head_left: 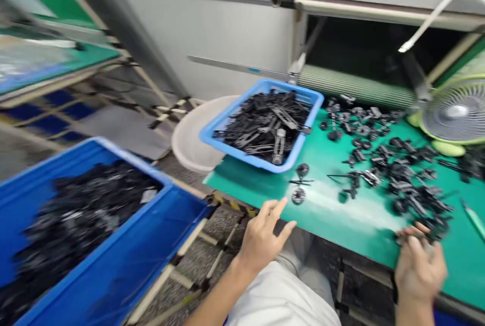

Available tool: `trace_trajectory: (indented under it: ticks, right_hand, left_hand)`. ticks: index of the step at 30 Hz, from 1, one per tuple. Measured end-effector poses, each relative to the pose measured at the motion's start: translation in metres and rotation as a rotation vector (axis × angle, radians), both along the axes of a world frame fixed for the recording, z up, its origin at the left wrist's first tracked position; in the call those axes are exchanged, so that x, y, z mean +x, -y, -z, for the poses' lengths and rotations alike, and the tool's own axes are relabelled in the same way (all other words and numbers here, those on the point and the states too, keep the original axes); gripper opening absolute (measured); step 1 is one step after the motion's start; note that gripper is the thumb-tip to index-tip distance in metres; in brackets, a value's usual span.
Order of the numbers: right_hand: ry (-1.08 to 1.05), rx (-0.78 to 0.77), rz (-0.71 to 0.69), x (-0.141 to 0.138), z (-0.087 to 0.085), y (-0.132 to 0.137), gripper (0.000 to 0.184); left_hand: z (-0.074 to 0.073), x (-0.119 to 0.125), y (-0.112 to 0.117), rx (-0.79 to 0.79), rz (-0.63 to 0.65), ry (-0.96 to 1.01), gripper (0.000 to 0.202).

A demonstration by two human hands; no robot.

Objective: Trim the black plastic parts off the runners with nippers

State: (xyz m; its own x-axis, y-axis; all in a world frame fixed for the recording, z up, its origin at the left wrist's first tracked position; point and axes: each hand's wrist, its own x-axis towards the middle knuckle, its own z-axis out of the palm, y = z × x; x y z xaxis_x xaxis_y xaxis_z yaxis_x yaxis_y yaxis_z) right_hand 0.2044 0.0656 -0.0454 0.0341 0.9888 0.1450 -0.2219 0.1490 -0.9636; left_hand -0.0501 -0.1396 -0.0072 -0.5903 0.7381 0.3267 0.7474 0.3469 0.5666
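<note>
My left hand (pixel 262 239) hovers at the front edge of the green tabletop (pixel 352 215), fingers apart and holding nothing. Just beyond its fingertips lies a small black plastic part with two round ends (pixel 298 195). At the right, my right hand (pixel 421 268) has its fingers curled round a black plastic part (pixel 435 227), partly hidden by the fingers. Right behind that hand spreads a loose pile of similar black parts (pixel 409 177). One black part with a long thin arm (pixel 353 183) lies apart, between the pile and my left hand.
A blue basket (pixel 248 160) of flat black pieces stands at the table's left corner, beside a white round basin (pixel 185 146). Lower left is a large blue bin (pixel 151 245) of black parts. A green fan (pixel 454 111), a roller (pixel 356 88) and a green pen-like tool (pixel 473 219) are at the right.
</note>
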Motion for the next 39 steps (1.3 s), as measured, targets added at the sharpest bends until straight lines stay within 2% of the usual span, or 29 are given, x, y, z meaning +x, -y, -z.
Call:
trace_trajectory:
  ticks: [2, 3, 5, 7, 9, 11, 15, 17, 21, 25, 30, 35, 39]
  right_hand:
    - [-0.014, 0.021, 0.051, 0.001, -0.001, 0.002, 0.031]
    - [-0.006, 0.021, 0.05, 0.0, -0.002, 0.002, 0.032]
    - [0.027, 0.007, 0.033, -0.003, -0.003, 0.001, 0.034]
    - [0.057, -0.009, 0.042, -0.003, -0.006, 0.003, 0.036]
    - [0.116, -0.042, 0.009, -0.002, -0.012, 0.013, 0.037]
    - [0.241, -0.072, -0.137, -0.002, -0.022, 0.031, 0.036]
    - [0.586, -0.054, -0.665, -0.016, -0.05, 0.072, 0.034]
    - [0.665, -0.034, -0.803, -0.029, -0.06, 0.083, 0.031]
    - [0.582, -0.025, -0.749, -0.048, -0.062, 0.086, 0.02]
    - [0.522, -0.08, -0.706, -0.053, -0.06, 0.082, 0.014]
    - [0.528, -0.166, -0.733, -0.053, -0.061, 0.084, 0.012]
    - [0.439, -0.199, -0.735, -0.056, -0.058, 0.084, 0.015]
    - [0.452, -0.249, -0.741, -0.056, -0.057, 0.08, 0.012]
  left_hand:
    - [0.001, 0.016, -0.044, -0.164, 0.004, 0.01, 0.055]
    - [0.0, 0.017, -0.061, -0.224, -0.033, -0.006, 0.055]
    - [-0.001, 0.009, -0.083, -0.267, -0.068, -0.035, 0.04]
    - [0.0, -0.002, -0.089, -0.185, -0.012, -0.009, 0.023]
    - [0.001, -0.005, -0.086, -0.026, 0.048, 0.106, 0.018]
    - [-0.001, 0.003, -0.083, 0.135, 0.035, 0.332, 0.022]
    - [-0.014, 0.038, -0.089, 0.333, -0.065, 0.937, 0.04]
    - [-0.019, 0.054, -0.096, 0.374, -0.051, 1.066, 0.043]
    - [-0.021, 0.07, -0.101, 0.398, 0.026, 0.961, 0.043]
    - [-0.017, 0.075, -0.101, 0.403, 0.063, 0.874, 0.041]
    - [-0.011, 0.075, -0.101, 0.424, 0.033, 0.871, 0.042]
    - [-0.001, 0.078, -0.099, 0.384, 0.095, 0.81, 0.042]
    - [0.002, 0.078, -0.099, 0.336, 0.117, 0.732, 0.041]
